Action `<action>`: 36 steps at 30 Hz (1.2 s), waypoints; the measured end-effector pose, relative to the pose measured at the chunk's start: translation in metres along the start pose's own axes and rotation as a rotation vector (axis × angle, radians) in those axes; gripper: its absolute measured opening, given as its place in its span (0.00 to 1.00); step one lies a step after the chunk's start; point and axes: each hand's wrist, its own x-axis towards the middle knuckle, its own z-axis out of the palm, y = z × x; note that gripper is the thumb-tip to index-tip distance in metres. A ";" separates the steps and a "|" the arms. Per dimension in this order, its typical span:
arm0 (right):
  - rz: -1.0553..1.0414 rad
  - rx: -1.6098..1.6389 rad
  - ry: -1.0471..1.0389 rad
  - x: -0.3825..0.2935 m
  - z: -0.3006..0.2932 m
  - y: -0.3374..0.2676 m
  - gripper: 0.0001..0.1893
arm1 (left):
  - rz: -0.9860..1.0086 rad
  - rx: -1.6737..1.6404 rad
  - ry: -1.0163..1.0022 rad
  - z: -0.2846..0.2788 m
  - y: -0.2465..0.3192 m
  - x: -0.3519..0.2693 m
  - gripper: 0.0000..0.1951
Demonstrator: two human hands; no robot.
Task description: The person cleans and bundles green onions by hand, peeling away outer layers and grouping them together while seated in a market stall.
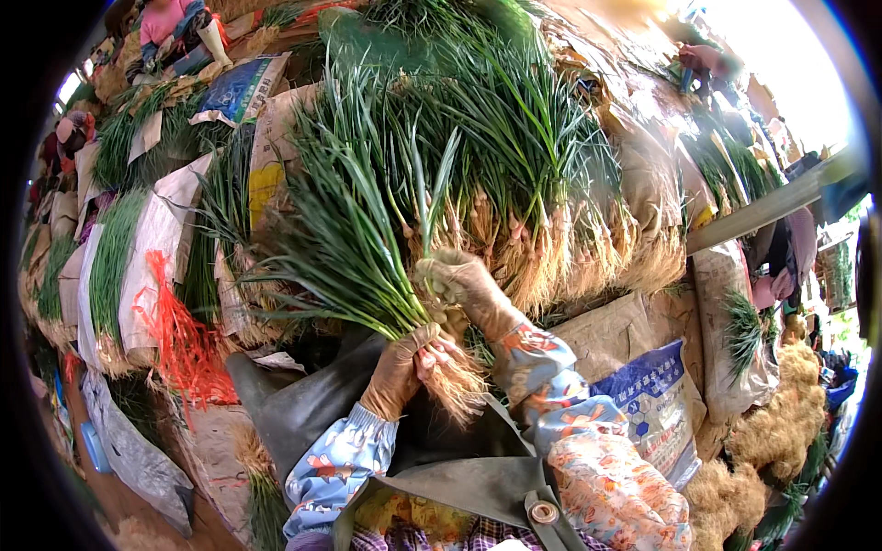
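Note:
My left hand grips a bunch of green plants with bulbs and pale roots around the stems just above the pinkish bulbs; its long leaves fan up and to the left. Just above and to the right of it, my right hand has its fingers curled around the lower part of a single green stalk. Beyond both hands lies a wide pile of similar plants, leaves pointing away and roots towards me. A dark waterproof apron covers my lap.
Red plastic strips lie at the left near white sacks. A printed sack is at the right, beside heaps of pale root trimmings. A grey bar juts in at the right. Other people sit farther off.

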 end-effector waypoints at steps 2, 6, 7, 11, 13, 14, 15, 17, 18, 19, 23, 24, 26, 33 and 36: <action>0.020 0.065 -0.165 0.000 0.001 0.005 0.10 | 0.098 -0.173 -0.142 -0.001 -0.008 0.007 0.11; -0.050 -0.124 -0.130 0.018 0.006 0.003 0.11 | 0.146 -0.154 -0.105 0.005 -0.001 -0.003 0.11; -0.206 -0.429 0.091 0.018 0.013 0.009 0.10 | 0.160 -0.137 -0.072 0.004 -0.002 -0.005 0.11; -0.651 -1.260 0.478 0.014 0.017 0.026 0.12 | 0.240 -0.325 -0.216 -0.006 0.002 0.001 0.09; -0.581 -1.160 0.535 0.015 0.023 0.023 0.13 | 0.265 -0.343 -0.209 0.000 0.005 -0.001 0.06; -0.579 -1.047 0.503 0.017 0.023 0.019 0.13 | 0.294 -0.364 -0.207 0.005 0.007 -0.005 0.06; -0.400 -0.719 0.401 0.024 0.024 0.016 0.15 | 0.318 -0.381 -0.211 0.011 0.011 -0.007 0.06; -0.635 -0.576 0.375 0.031 0.029 0.014 0.15 | 0.356 -0.408 -0.413 0.006 0.019 0.001 0.05; -0.681 -0.776 0.517 0.053 0.005 0.012 0.12 | 0.339 -0.389 -0.521 0.005 0.022 -0.006 0.05; -0.707 -0.967 0.683 0.073 -0.016 0.006 0.11 | 0.320 -0.360 -0.633 0.010 0.029 -0.018 0.05; 0.148 -2.021 0.268 0.012 -0.021 -0.044 0.10 | 0.484 -0.341 -0.438 0.025 0.024 -0.034 0.13; 0.085 -2.130 0.143 0.017 -0.022 -0.043 0.12 | 0.470 -0.305 -0.288 0.021 0.024 -0.035 0.20; -0.042 -2.335 -0.103 0.033 -0.035 -0.040 0.17 | 0.389 -0.330 -0.172 0.018 0.025 -0.031 0.29; -0.101 -1.465 0.333 0.107 -0.052 -0.060 0.23 | 0.172 -0.302 -0.212 0.012 0.005 -0.007 0.16; -0.261 -1.292 0.420 0.115 -0.041 -0.041 0.18 | 0.225 -0.155 -0.074 0.000 0.009 -0.011 0.13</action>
